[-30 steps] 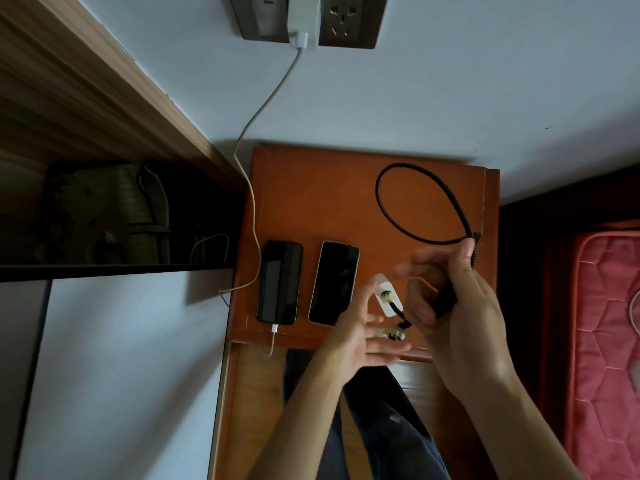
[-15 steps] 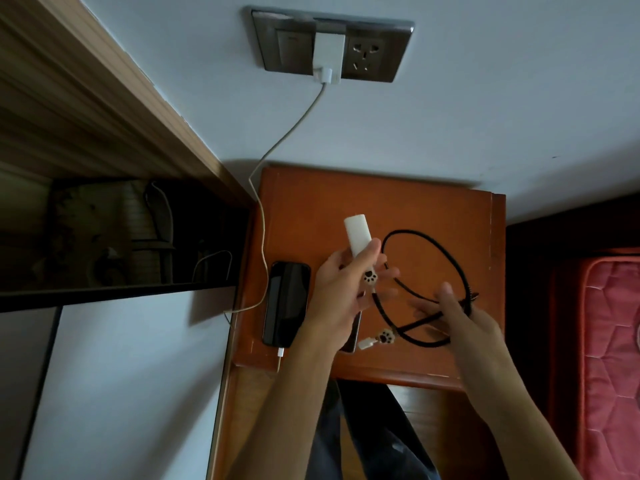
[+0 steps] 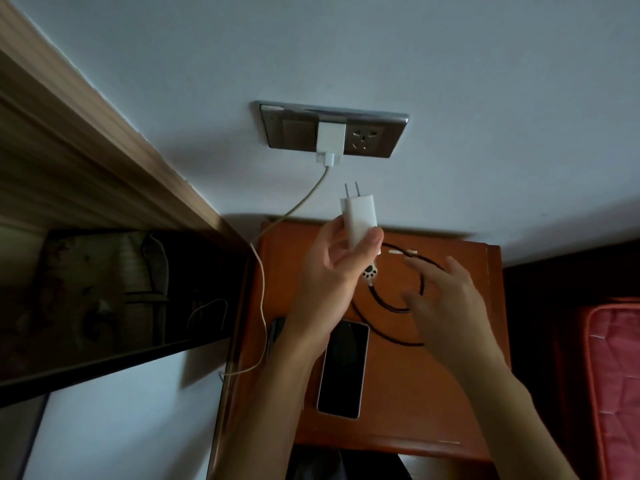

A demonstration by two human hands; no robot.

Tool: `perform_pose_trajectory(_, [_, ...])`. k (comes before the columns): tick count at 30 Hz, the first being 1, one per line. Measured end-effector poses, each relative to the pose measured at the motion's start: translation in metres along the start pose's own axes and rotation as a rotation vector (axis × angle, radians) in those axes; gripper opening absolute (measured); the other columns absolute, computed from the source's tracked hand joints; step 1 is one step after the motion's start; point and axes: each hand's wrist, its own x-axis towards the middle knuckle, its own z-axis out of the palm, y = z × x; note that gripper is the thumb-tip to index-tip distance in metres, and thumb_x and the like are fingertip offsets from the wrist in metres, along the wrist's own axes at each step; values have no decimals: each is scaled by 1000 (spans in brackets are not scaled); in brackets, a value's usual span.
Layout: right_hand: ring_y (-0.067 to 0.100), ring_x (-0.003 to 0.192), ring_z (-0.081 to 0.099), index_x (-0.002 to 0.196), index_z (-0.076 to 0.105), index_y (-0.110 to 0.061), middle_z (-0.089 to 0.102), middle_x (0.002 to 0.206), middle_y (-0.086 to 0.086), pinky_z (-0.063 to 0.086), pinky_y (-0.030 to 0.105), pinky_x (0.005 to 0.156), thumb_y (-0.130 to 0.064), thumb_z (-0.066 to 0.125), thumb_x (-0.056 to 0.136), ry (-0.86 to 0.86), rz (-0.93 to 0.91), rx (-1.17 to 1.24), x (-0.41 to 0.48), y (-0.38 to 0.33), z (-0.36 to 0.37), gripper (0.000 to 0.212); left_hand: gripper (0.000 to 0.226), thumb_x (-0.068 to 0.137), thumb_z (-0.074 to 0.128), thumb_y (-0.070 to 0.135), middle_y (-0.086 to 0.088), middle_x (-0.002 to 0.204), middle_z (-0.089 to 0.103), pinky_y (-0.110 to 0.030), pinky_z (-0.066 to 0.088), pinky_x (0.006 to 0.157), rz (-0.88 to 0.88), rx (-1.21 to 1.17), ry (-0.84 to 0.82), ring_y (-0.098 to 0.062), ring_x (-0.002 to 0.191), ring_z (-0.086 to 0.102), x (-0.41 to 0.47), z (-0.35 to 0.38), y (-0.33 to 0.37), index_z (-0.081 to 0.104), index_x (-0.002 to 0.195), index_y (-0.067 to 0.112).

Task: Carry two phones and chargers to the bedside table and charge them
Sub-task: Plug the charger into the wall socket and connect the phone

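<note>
Raised since half a second ago, the second charger (image 3: 360, 216) has been brought by the left hand (image 3: 332, 271) from over the table (image 3: 398, 410) to just below the panel (image 3: 287, 133), and its two prongs are now turned up toward the wall. It is gripped at its lower half between thumb and fingers. The black cable (image 3: 384, 306) hangs from its base and lies in loops on the table. The right hand (image 3: 446, 306) is relaxed, fingers spread above the loops; whether the cable is touched cannot be told through the blur. The first charger (image 3: 330, 142) is already seated in the panel, and its white cable (image 3: 263, 306) is run down toward the dark phone (image 3: 275, 329), mostly hidden behind the left wrist. The second phone (image 3: 344, 368) lies screen-up on the table, with no cable seen at it. The free socket (image 3: 367, 140) is judged to be the target, so the prongs must be aligned with it before being pushed in.
</note>
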Motion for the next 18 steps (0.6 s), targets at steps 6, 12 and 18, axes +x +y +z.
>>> perform_pose_trajectory(6, [6,110,63,129,63,-29,68,120,-7,51,20,91,-7,71,88,186,-343,333,27,-41,1,48,40,91,67,40,7,105,77,-28,57,86,28,29,-16,-5,99,72,23,6,18,61,127,23])
perform_pose_trajectory(12, [1,90,68,110,57,-58,68,98,-28,54,12,73,-1,64,90,177,-419,427,51,-62,3,61,49,85,64,44,5,102,77,-39,59,90,5,-52,-17,-12,101,73,38,10,30,60,128,21])
perform_pose_trajectory(18, [8,79,71,117,69,-41,76,96,-12,58,20,69,-1,64,89,178,-390,522,59,-54,8,50,48,82,62,50,6,101,78,-40,56,96,20,14,-8,-10,100,72,40,9,34,64,123,24])
